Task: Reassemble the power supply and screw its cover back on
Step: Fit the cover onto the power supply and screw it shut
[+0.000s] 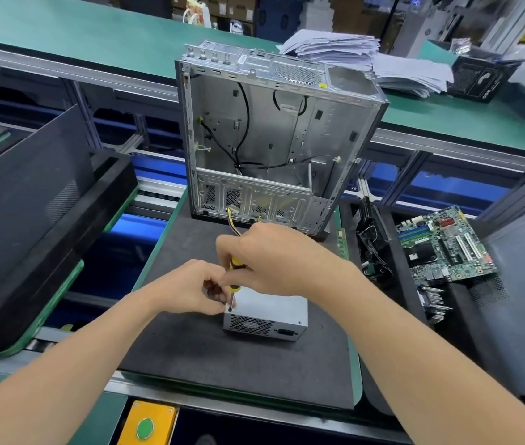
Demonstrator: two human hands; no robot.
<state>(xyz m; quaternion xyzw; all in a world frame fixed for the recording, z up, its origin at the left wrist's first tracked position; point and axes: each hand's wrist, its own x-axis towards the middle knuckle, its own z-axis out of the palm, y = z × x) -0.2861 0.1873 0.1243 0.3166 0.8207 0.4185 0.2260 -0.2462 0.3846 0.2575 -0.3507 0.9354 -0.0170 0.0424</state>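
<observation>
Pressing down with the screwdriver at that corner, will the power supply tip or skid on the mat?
Tipping seems unlikely: the power supply lies low and flat. The dark mat looks textured, so probably little skidding. Its metal box looks stiff, likely heavy for its size.

Hardly anything legible here: upper right of the frame, the black carton [479, 81] carries white print along its near edge, upside down, maybe digits, too blurred to call. On the open computer case [286, 130], a white sticker [290, 106] and a small yellow sticker [322, 86], both too small to read. Motherboard [444, 245] at right, markings unreadable.
</observation>
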